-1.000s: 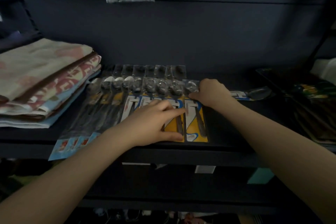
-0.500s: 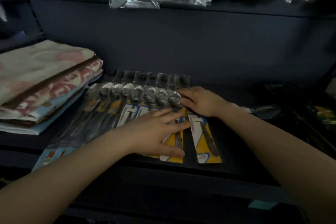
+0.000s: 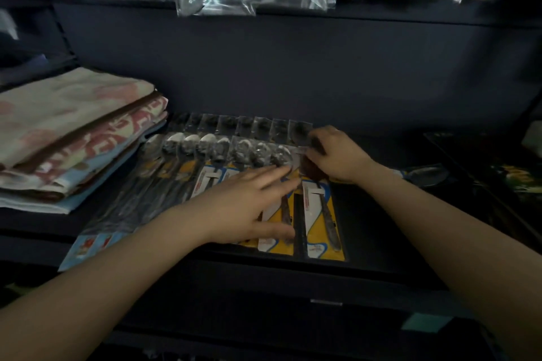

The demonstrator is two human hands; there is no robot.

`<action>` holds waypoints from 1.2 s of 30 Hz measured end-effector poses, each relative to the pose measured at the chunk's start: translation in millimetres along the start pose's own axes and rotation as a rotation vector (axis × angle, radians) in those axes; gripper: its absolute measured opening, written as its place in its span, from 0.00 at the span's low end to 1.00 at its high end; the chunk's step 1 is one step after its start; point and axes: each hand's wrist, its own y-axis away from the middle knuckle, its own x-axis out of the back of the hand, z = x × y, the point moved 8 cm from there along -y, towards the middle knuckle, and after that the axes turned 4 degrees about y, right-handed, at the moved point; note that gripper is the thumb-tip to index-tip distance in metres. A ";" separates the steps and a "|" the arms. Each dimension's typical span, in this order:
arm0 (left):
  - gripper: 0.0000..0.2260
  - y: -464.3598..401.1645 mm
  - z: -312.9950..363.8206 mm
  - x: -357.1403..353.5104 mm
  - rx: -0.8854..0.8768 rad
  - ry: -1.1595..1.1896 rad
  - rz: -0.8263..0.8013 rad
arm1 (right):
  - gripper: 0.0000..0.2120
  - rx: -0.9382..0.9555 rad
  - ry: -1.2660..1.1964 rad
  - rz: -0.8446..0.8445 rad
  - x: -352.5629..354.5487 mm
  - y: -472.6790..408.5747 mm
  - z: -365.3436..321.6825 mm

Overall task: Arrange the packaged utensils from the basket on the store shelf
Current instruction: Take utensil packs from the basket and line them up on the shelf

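Your right hand (image 3: 337,157) curls over the top end of the rightmost spoon packet (image 3: 321,220), pinching it by the look of it; its long axis runs toward you, at the row's (image 3: 223,152) right end on the shelf (image 3: 378,228). Your left hand (image 3: 249,205) lies flat, fingers straight, pressing the neighbouring packets. The basket is out of view, the right fingertips hidden.

Just one view here, a wide-angle head cam looking forward and slightly down into a dark shelf (image 3: 381,243) from close range. Both forearms reach in from the bottom corners. The upper shelf edge runs along the top of frame, and the edges bow a bit.
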 end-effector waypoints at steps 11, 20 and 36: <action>0.41 18.4 -13.3 -7.3 0.076 0.030 -0.017 | 0.07 -0.431 -0.835 -0.076 -0.2 15.5 16.5; 0.39 18.3 -8.6 -3.3 0.037 0.073 0.019 | 0.09 -0.401 -0.757 0.045 -10.9 8.6 2.1; 0.44 15.7 -9.8 -3.5 -0.002 -0.061 0.014 | 0.25 0.040 -0.003 -0.308 -18.0 94.2 -19.1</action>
